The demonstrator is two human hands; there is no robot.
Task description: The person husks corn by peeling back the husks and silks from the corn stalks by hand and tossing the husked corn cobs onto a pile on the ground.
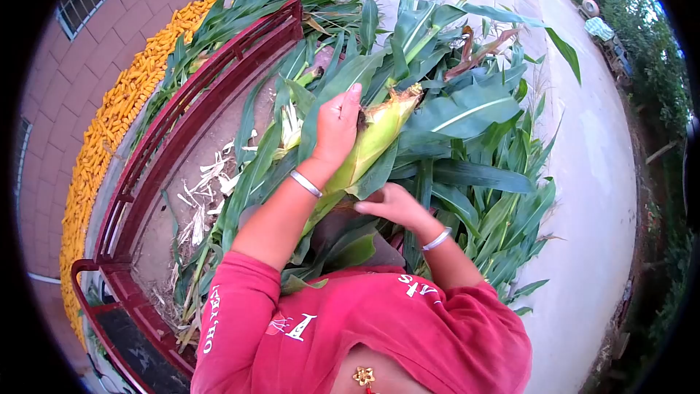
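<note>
A person in a red shirt [321, 343] grips a husk-wrapped ear of corn [383, 131] amid a heap of green cornstalks [467, 113] beside the curved side rail of a red cart [290, 22]. The left hand [338, 125] is closed against the ear's upper part, its fingers clamped on the husk just below the ragged, browned tip; the ear slants up and away to the right of the knuckles. The right hand [399, 208] sits lower, at the right of the ear's lower part, thumb stretched toward it; leaves hide the other fingers, and whether they are together or apart cannot be told. A silver bracelet circles each wrist. Pale husk shreds [195, 230] litter the cart bed between its left rail and the stalks. Beyond that rail, yellow corn cobs [109, 128] are piled along a block wall [80, 80]; a pale road [590, 168] runs on the right.
</note>
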